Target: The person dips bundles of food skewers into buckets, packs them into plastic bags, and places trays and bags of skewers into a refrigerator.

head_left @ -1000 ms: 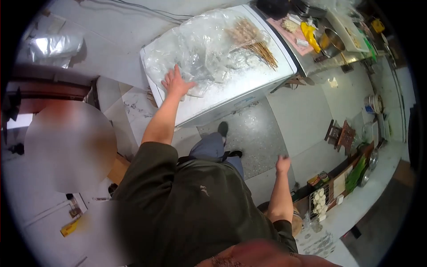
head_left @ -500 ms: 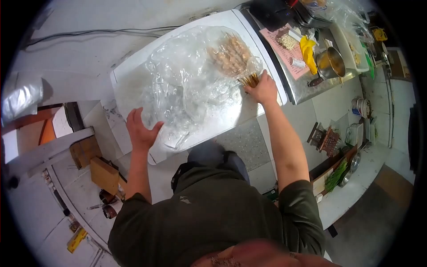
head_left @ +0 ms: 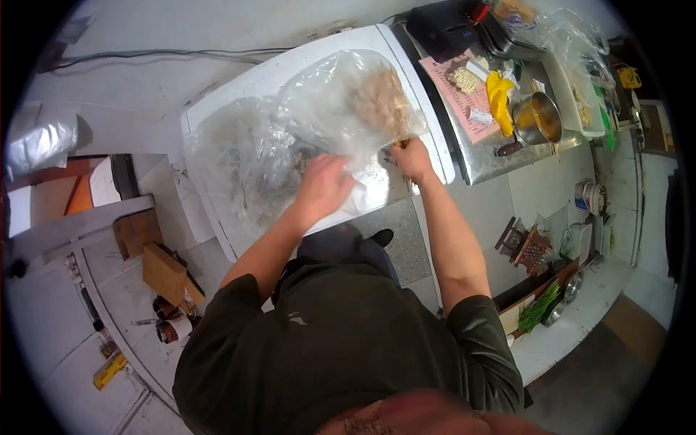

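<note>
A white freezer-like top (head_left: 428, 109) carries crumpled clear plastic (head_left: 239, 145). Toward its right side lies a bunch of skewered pieces (head_left: 380, 98), partly covered by a clear plastic bag (head_left: 312, 90). My right hand (head_left: 413, 159) is closed round the stick ends of the skewers at the bag's lower right edge. My left hand (head_left: 325, 183) is over the plastic near the front edge, blurred by motion; whether its fingers hold the plastic is unclear.
Right of the white top, a metal counter (head_left: 482, 167) holds a pink sheet (head_left: 471, 127), a yellow cloth-like item (head_left: 499, 98), a metal pot (head_left: 536, 119) and a black device (head_left: 438, 32). A small wooden stool (head_left: 533, 250) and cardboard boxes (head_left: 163, 275) are on the floor.
My right hand has come onto the skewer sticks and stays closed on them. My left hand has moved right across the plastic. The bag now spreads further over the skewered pieces.
</note>
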Tool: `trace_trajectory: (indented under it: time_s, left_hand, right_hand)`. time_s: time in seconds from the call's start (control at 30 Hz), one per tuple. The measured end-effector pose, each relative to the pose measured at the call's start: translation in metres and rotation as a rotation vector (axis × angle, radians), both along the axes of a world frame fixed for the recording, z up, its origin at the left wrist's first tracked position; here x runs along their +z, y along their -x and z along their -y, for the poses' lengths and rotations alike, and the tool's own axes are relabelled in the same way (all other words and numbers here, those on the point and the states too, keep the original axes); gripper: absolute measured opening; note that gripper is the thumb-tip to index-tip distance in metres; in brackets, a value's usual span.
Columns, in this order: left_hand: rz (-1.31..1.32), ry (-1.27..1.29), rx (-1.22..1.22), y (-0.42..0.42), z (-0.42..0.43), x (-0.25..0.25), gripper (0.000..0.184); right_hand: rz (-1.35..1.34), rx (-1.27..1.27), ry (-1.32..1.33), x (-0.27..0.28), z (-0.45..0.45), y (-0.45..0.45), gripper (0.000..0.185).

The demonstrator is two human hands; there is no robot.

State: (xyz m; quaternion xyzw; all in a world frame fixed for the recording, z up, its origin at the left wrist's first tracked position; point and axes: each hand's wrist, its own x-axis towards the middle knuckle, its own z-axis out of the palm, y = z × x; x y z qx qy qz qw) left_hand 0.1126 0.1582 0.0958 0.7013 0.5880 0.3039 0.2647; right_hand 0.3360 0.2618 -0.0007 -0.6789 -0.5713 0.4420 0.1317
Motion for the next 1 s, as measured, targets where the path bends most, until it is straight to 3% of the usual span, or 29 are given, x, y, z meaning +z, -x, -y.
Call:
trace_trajectory:
  time_s: [0.13,0.17,0.2,0.27,0.33,0.4,0.43,0.53,0.57,0.67,0.7,0.8,0.93,1.0]
  left_hand:
    - [0.184,-0.03,-0.132,-0.046,0.037,0.022,0.022]
    - [0.23,-0.067,-0.174,-0.055,0.042,0.022,0.022]
    - [0.243,-0.126,-0.167,-0.061,0.047,0.019,0.022]
    - [0.278,-0.236,-0.15,-0.063,0.06,0.011,0.022]
    - [0.389,0.108,-0.072,-0.066,0.074,0.028,0.021]
    - [0.85,0.407,0.005,-0.072,0.082,0.007,0.024]
    - [1.071,0.575,0.053,-0.081,0.085,-0.004,0.026]
    - [1.37,0.817,0.133,-0.109,0.088,-0.032,0.03]
    - [1.437,0.912,0.169,-0.109,0.093,-0.065,0.029]
    - [1.174,1.082,0.192,-0.139,0.082,-0.089,0.024]
    - [0.918,1.006,0.146,-0.155,0.079,-0.08,0.023]
    - [0.351,0.938,-0.099,-0.158,0.071,-0.146,0.023]
    - [-0.006,0.816,-0.332,-0.192,0.072,-0.115,0.034]
    - [-0.174,0.622,-0.415,-0.202,0.085,-0.155,0.041]
  right_hand:
    - [-0.198,0.114,0.071,0.019,0.016,-0.022,0.029]
    - [-0.359,-0.032,-0.052,-0.013,0.022,-0.029,0.03]
    - [-0.385,-0.073,-0.093,0.019,0.03,-0.032,0.034]
    - [-0.333,-0.146,-0.116,0.007,0.034,-0.05,0.04]
    - [-0.367,-0.205,0.199,0.081,0.045,-0.059,0.043]
    - [-0.684,-0.197,0.098,0.064,0.053,-0.07,0.033]
    - [-0.841,-0.261,0.209,0.074,0.057,-0.074,0.028]
    - [-1.179,-0.342,0.392,0.096,0.071,-0.078,0.025]
    - [-1.175,-0.323,0.409,0.098,0.077,-0.078,0.032]
    - [-1.23,-0.355,0.558,0.102,0.101,-0.083,0.034]
    - [-1.213,-0.319,0.588,0.1,0.106,-0.087,0.039]
    - [-1.094,-0.151,0.667,0.077,0.122,-0.099,0.054]
    - [-0.816,-0.084,0.607,0.066,0.141,-0.106,0.049]
    - [-0.473,0.016,0.449,0.057,0.147,-0.106,0.049]
